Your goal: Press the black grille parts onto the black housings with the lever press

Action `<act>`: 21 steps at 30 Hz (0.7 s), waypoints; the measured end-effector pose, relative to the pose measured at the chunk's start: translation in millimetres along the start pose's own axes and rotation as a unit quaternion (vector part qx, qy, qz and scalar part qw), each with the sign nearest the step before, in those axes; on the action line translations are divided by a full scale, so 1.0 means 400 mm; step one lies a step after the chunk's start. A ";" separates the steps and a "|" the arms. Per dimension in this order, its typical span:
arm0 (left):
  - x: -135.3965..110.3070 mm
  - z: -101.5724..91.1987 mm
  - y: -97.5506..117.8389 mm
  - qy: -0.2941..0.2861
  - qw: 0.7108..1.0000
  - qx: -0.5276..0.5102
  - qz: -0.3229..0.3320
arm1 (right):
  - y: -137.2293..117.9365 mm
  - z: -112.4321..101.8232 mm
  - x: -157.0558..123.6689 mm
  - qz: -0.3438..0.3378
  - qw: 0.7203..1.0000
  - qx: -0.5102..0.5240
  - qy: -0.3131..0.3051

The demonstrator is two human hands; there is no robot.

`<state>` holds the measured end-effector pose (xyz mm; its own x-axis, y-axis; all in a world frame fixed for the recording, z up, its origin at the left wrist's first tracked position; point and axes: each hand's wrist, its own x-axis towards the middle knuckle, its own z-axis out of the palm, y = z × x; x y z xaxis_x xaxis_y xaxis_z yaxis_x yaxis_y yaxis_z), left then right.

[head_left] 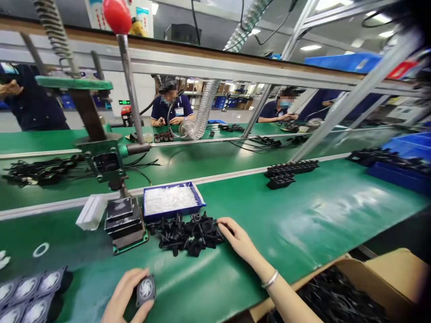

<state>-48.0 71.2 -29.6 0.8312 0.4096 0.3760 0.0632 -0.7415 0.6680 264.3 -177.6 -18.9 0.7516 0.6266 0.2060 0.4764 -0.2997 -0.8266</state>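
Note:
Between the thumb and fingers of my left hand (126, 294) is a small square black fan (146, 289), its pale swirl-shaped centre facing me. My right hand (237, 237) reaches the right edge of a heap of black plastic parts (188, 233), with thumb and fingers pinched together there. Whether a part sits between those fingertips is too small to make out. Behind the heap, a blue tray (202, 199) holds many thin white pieces. A green hand press (111, 163) with a red-knobbed lever stands left of the tray, over a dark block (124, 220).
Rows of similar fans (37, 291) lie at the lower left, near a white ring (41, 250). A white block (90, 212) sits beside the press. An open cardboard box (397, 273) of black parts is at the lower right. Several people work across the bench.

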 end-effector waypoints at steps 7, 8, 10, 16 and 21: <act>-0.017 -0.014 0.011 -0.046 0.995 -0.056 -0.064 | -0.017 0.027 -0.014 0.019 1.000 -0.023 -0.009; -0.017 -0.015 0.015 -0.059 0.994 -0.065 -0.066 | -0.016 0.028 -0.014 0.021 0.999 -0.025 -0.005; -0.018 -0.017 0.026 -0.082 0.992 -0.078 -0.062 | -0.010 0.028 -0.018 0.025 0.999 -0.025 0.003; -0.014 -0.019 0.048 -0.105 0.987 -0.108 -0.050 | 0.017 0.019 -0.064 0.020 1.000 -0.015 -0.017; -0.011 -0.022 0.052 -0.112 0.985 -0.116 -0.059 | 0.037 0.014 -0.092 -0.043 0.989 -0.143 -0.009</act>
<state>-55.3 58.5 -11.6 0.9285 0.3382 0.1535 0.0595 -0.5432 0.8375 241.1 -201.2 -41.7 0.6955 0.6704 0.2585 0.6502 -0.4342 -0.6234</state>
